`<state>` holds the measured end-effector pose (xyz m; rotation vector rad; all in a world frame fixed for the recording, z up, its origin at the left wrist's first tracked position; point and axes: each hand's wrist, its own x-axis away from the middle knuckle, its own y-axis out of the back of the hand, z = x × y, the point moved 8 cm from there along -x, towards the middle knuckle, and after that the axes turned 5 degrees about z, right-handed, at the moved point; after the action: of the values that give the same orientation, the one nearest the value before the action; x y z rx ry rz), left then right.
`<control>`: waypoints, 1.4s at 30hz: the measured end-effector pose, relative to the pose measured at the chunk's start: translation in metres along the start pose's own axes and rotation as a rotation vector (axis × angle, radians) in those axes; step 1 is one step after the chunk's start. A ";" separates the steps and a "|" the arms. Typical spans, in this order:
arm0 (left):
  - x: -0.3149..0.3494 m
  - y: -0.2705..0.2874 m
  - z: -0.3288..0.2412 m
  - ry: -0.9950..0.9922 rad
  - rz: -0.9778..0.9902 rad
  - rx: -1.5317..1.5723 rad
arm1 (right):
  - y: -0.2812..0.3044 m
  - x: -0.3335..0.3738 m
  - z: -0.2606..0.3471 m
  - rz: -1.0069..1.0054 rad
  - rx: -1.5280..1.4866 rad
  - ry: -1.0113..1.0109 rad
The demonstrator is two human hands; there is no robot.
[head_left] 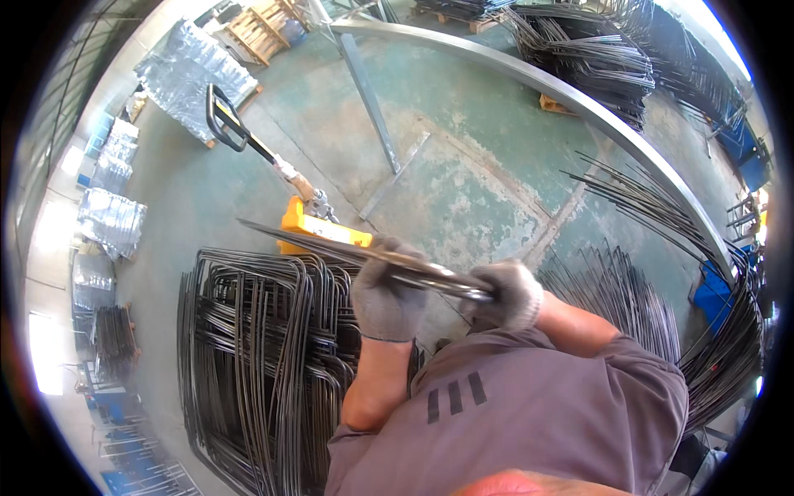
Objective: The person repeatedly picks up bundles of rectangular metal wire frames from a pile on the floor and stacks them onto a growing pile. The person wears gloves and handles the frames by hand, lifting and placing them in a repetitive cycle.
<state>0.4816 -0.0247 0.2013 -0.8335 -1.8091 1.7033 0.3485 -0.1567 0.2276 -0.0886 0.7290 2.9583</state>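
Note:
Both my hands wear grey work gloves and are closed around one bundle of dark metal rods [331,246] in front of my chest. My left hand [387,295] wraps the bundle near its middle. At the shiny right end, my right hand [506,294] grips the same rods, its fingertips partly hidden. The bundle's far end narrows to a point toward the left. Below and left of it, beside my left forearm, a large stack of bent metal rods [248,331] with rounded corners is piled up.
Behind the stack stands a yellow pallet jack [322,229] with its black handle [225,120] raised. A grey metal rail [529,73] arcs from the back to the right. Loose straight rods [620,285] lie at my right. More rods [587,58] and wrapped pallets [194,78] stand farther off.

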 end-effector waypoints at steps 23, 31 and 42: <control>-0.036 -0.170 0.480 0.712 0.386 -0.372 | 0.285 0.391 -0.096 -1.060 -0.412 0.203; 0.018 -0.155 0.490 0.350 0.838 -1.471 | 0.389 0.540 -0.112 -1.390 0.290 -0.168; 0.188 0.072 0.082 -0.457 -0.869 -1.718 | 0.438 0.463 -0.122 -1.674 0.898 -0.418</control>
<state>0.3004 0.0591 0.1150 0.0319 -3.0536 -0.5396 -0.1536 -0.5640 0.2848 0.0079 1.0314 0.9263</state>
